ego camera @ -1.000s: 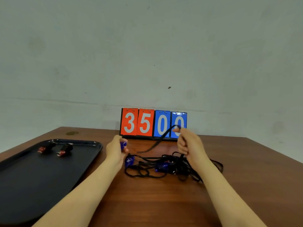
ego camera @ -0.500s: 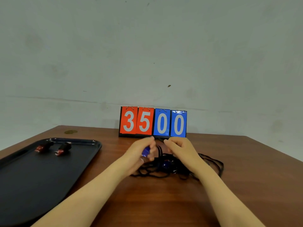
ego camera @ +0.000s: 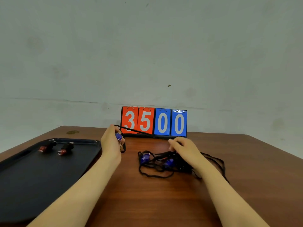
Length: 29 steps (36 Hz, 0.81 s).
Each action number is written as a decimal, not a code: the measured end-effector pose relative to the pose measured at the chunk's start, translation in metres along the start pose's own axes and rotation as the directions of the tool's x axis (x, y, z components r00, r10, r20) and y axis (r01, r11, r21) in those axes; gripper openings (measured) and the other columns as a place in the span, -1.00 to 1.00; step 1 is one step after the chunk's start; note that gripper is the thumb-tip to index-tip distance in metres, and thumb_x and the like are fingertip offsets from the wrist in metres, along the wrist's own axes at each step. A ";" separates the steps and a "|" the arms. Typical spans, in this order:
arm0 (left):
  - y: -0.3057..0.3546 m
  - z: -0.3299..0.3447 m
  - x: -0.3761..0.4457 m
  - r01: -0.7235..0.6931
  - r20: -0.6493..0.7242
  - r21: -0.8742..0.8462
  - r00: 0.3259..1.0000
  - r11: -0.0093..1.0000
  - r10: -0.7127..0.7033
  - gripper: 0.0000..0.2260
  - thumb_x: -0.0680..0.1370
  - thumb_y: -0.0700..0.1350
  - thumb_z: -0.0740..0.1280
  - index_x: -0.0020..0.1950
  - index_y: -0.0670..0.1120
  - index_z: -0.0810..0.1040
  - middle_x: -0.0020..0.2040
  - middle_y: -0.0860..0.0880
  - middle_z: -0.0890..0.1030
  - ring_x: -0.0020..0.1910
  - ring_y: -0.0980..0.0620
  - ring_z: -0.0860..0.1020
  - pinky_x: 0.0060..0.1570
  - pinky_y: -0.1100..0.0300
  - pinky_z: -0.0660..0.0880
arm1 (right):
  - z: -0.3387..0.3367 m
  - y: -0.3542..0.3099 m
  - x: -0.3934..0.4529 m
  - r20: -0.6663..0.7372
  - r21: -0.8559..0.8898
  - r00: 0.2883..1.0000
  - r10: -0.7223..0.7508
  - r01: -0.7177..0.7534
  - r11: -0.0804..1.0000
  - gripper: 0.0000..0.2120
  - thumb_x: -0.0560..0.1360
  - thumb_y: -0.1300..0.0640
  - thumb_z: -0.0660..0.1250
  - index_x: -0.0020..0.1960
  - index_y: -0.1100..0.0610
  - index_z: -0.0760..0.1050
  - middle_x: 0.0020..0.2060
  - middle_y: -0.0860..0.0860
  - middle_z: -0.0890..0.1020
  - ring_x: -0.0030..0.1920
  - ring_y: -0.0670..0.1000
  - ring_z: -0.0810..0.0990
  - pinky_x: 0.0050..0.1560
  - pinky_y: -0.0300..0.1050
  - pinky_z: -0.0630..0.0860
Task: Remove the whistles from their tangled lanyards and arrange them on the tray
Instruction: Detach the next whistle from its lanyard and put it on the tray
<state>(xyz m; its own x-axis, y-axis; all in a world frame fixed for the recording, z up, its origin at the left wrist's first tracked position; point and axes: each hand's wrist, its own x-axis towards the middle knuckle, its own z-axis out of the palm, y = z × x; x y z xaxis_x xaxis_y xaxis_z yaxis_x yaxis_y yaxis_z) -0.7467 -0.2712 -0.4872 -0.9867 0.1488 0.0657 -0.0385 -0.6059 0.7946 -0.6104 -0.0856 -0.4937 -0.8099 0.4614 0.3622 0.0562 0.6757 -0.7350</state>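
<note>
My left hand (ego camera: 110, 145) grips a blue whistle (ego camera: 118, 137) raised above the table, and a black lanyard cord (ego camera: 134, 131) runs taut from it to the right. My right hand (ego camera: 185, 149) rests on the tangled pile of black lanyards (ego camera: 157, 169), fingers curled onto the cords. Two more blue whistles (ego camera: 145, 157) (ego camera: 168, 163) lie in that pile. Two red-and-black whistles (ego camera: 47, 146) (ego camera: 65, 149) lie side by side at the far end of the black tray (ego camera: 24, 185) on the left.
A flip scoreboard (ego camera: 154, 122) reading 3500 stands at the table's back edge against the wall. The wooden table (ego camera: 164, 202) stretches toward me between my forearms. A small stain (ego camera: 73, 132) marks the far left corner.
My left hand has pulled the blue whistle up and to the left, away from the pile, drawing a cord taut. My right hand has dropped onto the tangle and holds it down.
</note>
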 end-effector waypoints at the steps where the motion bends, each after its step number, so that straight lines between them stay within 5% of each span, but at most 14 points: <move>1: -0.002 -0.002 0.002 0.016 -0.011 0.024 1.000 1.000 -0.016 -0.83 0.59 -0.11 0.23 -0.20 -0.06 0.45 -0.30 0.00 0.42 -0.44 0.14 0.35 -0.38 0.29 0.35 | -0.001 -0.003 -0.001 -0.005 0.130 1.000 0.013 -0.013 0.991 -0.70 0.59 -0.05 0.22 -0.19 0.12 0.51 -0.31 -0.05 0.59 -0.27 -0.08 0.54 -0.17 -0.27 0.42; 4: -0.009 -0.007 0.008 0.048 -0.023 0.234 0.999 0.971 -0.044 -0.78 0.63 -0.05 0.21 -0.16 -0.08 0.50 -0.26 -0.04 0.46 -0.37 0.09 0.39 -0.34 0.26 0.37 | -0.005 -0.008 0.001 -0.019 0.505 0.998 0.052 -0.035 0.862 -0.73 0.61 0.04 0.22 -0.18 0.18 0.49 -0.44 -0.04 0.42 -0.46 -0.09 0.33 -0.41 -0.25 0.29; 8: -0.018 -0.011 0.018 -0.104 0.008 0.542 0.993 0.834 0.118 -0.75 0.65 -0.04 0.16 -0.15 -0.08 0.52 -0.20 -0.06 0.50 -0.23 0.03 0.46 -0.20 0.15 0.41 | -0.008 -0.010 0.004 -0.033 0.700 0.996 0.080 -0.034 0.713 -0.81 0.62 0.19 0.16 -0.11 0.23 0.48 -0.42 0.01 0.40 -0.50 -0.09 0.26 -0.52 -0.28 0.21; 13: -0.025 -0.015 0.021 -0.221 0.095 0.730 0.970 0.647 0.225 -0.70 0.66 -0.07 0.12 0.35 -0.11 0.42 -0.04 -0.04 0.56 -0.20 0.07 0.51 -0.28 0.21 0.43 | -0.003 -0.015 0.000 -0.146 0.574 0.988 0.050 0.044 0.817 -0.95 0.59 0.25 0.23 -0.01 0.18 0.47 -0.34 0.03 0.48 -0.45 -0.12 0.37 -0.44 -0.29 0.33; 17: -0.029 -0.005 0.006 -0.434 0.370 0.694 0.899 0.574 0.234 -0.66 0.68 -0.03 0.09 0.47 0.03 0.31 0.18 -0.04 0.55 -0.10 0.16 0.51 -0.02 0.16 0.49 | 0.004 -0.020 -0.007 -0.156 0.410 0.985 -0.069 0.128 0.903 -0.92 0.55 0.17 0.33 0.00 0.08 0.59 -0.33 -0.13 0.58 -0.38 -0.22 0.49 -0.30 -0.34 0.47; 20: -0.036 0.007 -0.010 -0.450 0.542 0.623 0.838 0.639 0.062 -0.78 0.67 0.00 0.11 0.30 0.20 0.33 -0.18 0.00 0.56 -0.17 0.07 0.55 -0.09 0.27 0.50 | 0.009 -0.023 -0.009 -0.137 0.383 0.985 -0.105 0.151 0.912 -0.89 0.53 0.17 0.35 0.00 0.02 0.62 -0.24 -0.16 0.63 -0.27 -0.29 0.55 -0.22 -0.37 0.48; 22: -0.053 -0.008 0.005 -0.426 0.641 0.635 0.756 0.645 -0.131 -0.75 0.57 0.11 0.30 0.24 0.18 0.44 -0.25 0.06 0.59 -0.20 0.12 0.58 -0.10 0.30 0.52 | 0.011 -0.024 -0.009 -0.132 0.358 0.985 -0.107 0.148 0.922 -0.87 0.53 0.16 0.35 -0.03 -0.05 0.60 -0.17 -0.15 0.65 -0.18 -0.29 0.58 -0.19 -0.39 0.49; 23: -0.066 -0.012 0.020 -0.320 0.592 0.681 0.771 0.659 -0.237 -0.72 0.50 0.09 0.41 0.18 0.11 0.51 -0.24 0.07 0.58 -0.23 0.17 0.57 -0.18 0.35 0.51 | 0.012 -0.023 -0.009 -0.125 0.346 0.987 -0.102 0.140 0.928 -0.86 0.54 0.15 0.33 -0.02 -0.07 0.59 -0.13 -0.16 0.65 -0.13 -0.28 0.59 -0.17 -0.39 0.50; 25: -0.087 -0.001 0.025 -0.042 0.574 0.665 0.667 0.745 -0.475 -0.85 0.53 -0.13 0.40 -0.10 0.10 0.49 -0.26 0.13 0.46 -0.35 0.25 0.44 -0.44 0.47 0.36 | 0.013 -0.022 -0.009 -0.113 0.329 0.990 -0.087 0.120 0.937 -0.84 0.57 0.14 0.29 0.03 -0.07 0.59 -0.08 -0.17 0.64 -0.03 -0.21 0.58 -0.12 -0.39 0.51; 27: -0.072 0.005 -0.006 -0.159 0.615 0.713 0.610 0.683 -0.500 -0.75 0.62 -0.14 0.26 -0.24 0.11 0.43 -0.33 0.13 0.44 -0.45 0.25 0.39 -0.52 0.45 0.29 | 0.013 -0.020 -0.008 -0.106 0.317 0.992 -0.071 0.101 0.943 -0.82 0.60 0.14 0.24 0.09 -0.06 0.58 -0.13 -0.15 0.61 -0.01 -0.17 0.57 -0.13 -0.39 0.50; 29: -0.061 0.021 -0.026 -0.106 0.603 0.676 0.649 0.729 -0.465 -0.66 0.67 -0.03 0.14 -0.28 -0.05 0.47 -0.43 0.04 0.45 -0.52 0.13 0.38 -0.47 0.31 0.32 | 0.012 -0.018 -0.007 -0.091 0.324 0.994 -0.057 0.084 0.942 -0.80 0.60 0.14 0.23 0.13 -0.04 0.56 -0.17 -0.14 0.59 -0.05 -0.15 0.57 -0.09 -0.36 0.50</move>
<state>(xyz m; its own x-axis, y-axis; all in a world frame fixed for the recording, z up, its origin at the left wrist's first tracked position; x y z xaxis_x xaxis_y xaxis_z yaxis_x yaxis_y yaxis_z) -0.7154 -0.2214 -0.5245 -0.5270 0.8491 0.0373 0.1836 0.0709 0.9804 -0.6123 -0.1082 -0.4896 -0.7552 0.4725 0.4544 -0.2040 0.4894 -0.8479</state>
